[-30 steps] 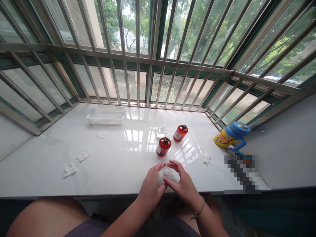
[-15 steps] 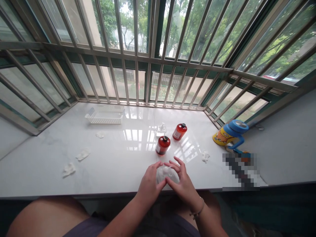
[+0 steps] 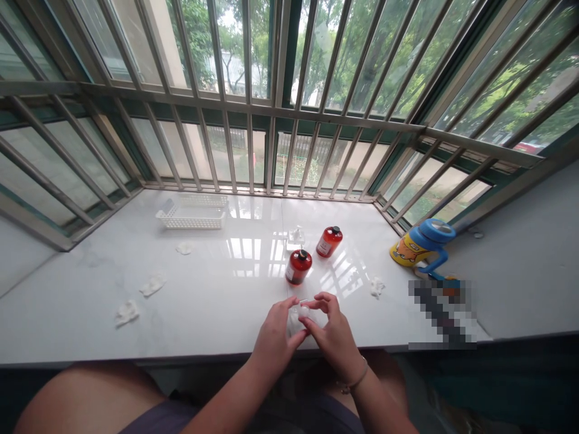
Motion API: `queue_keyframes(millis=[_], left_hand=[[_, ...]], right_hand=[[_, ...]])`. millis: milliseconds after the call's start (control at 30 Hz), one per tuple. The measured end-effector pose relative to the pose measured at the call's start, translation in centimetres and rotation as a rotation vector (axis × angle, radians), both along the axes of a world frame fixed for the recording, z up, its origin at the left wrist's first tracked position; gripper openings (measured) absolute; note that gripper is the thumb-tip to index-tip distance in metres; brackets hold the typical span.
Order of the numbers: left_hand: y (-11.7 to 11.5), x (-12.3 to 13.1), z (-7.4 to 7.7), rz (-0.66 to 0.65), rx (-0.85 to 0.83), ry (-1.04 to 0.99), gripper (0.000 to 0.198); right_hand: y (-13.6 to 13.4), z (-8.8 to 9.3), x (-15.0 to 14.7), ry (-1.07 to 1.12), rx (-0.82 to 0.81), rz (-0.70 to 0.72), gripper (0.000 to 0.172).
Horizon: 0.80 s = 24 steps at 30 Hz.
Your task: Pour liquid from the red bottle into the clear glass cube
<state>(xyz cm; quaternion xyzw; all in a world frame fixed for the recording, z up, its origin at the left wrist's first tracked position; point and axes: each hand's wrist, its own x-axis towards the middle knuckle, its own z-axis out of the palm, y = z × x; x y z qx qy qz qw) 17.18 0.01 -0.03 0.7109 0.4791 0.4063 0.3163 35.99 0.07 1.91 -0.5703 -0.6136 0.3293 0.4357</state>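
Observation:
Near the front edge of the white marble-look counter, my left hand curls round the left side of a clear, whitish object. Its exact shape is hard to make out between the fingers. My right hand, with a bracelet on the wrist, pinches the object's upper right part between thumb and fingers. Just beyond my hands stands a red bottle with a dark cap. A second red bottle is behind it to the right. A small clear dish with white bits sits behind the nearer bottle.
White perforated basket at the back left. Crumpled white tissues lie left, another right. A yellow and blue cup stands right, beside a pixelated dark item. Metal window bars rise behind the counter.
My right hand's fingers have lowered and closed in on the clear object. My left hand has barely moved.

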Motion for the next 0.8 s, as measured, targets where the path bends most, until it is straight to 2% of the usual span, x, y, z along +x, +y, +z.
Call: queue_keyframes(millis=[167, 333, 367, 400, 467, 500, 567, 667, 733, 800], left_hand=[[-0.1, 0.3, 0.1, 0.020, 0.061, 0.047, 0.070], [-0.8, -1.6, 2.3, -0.089, 0.048, 0.120, 0.095], [-1.1, -2.5, 2.9, -0.095, 0.050, 0.132, 0.088], [-1.5, -3.5, 3.5, -0.084, 0.050, 0.145, 0.072], [-2.6, -5.7, 4.2, -0.045, 0.037, 0.177, 0.027], [-3.2, -6.8, 4.3, -0.035, 0.026, 0.200, 0.013], [-4.7, -9.0, 4.0, -0.025, 0.002, 0.251, 0.014], [-7.2, -11.6, 2.5, -0.047, 0.005, 0.337, 0.011], [-9.0, -12.7, 1.5, -0.086, 0.032, 0.394, 0.012], [-10.9, -13.3, 1.0, -0.047, 0.022, 0.452, 0.011]], right_hand=[[-0.3, -0.5, -0.5, -0.096, 0.059, -0.074, 0.036], [-0.1, -0.5, -0.1, -0.158, 0.154, -0.070, 0.030], [0.3, -0.4, 0.4, -0.185, 0.168, -0.076, 0.030], [0.7, -0.3, 1.1, -0.214, 0.173, -0.091, 0.032], [2.0, 0.1, 3.0, -0.264, 0.160, -0.151, 0.036], [2.8, 0.3, 4.2, -0.281, 0.149, -0.191, 0.039], [4.7, 0.6, 6.7, -0.301, 0.140, -0.271, 0.045], [7.5, 1.0, 10.1, -0.344, 0.131, -0.358, 0.048], [9.2, 1.1, 11.8, -0.377, 0.100, -0.386, 0.050], [10.4, 1.1, 13.0, -0.404, 0.064, -0.390, 0.052]])
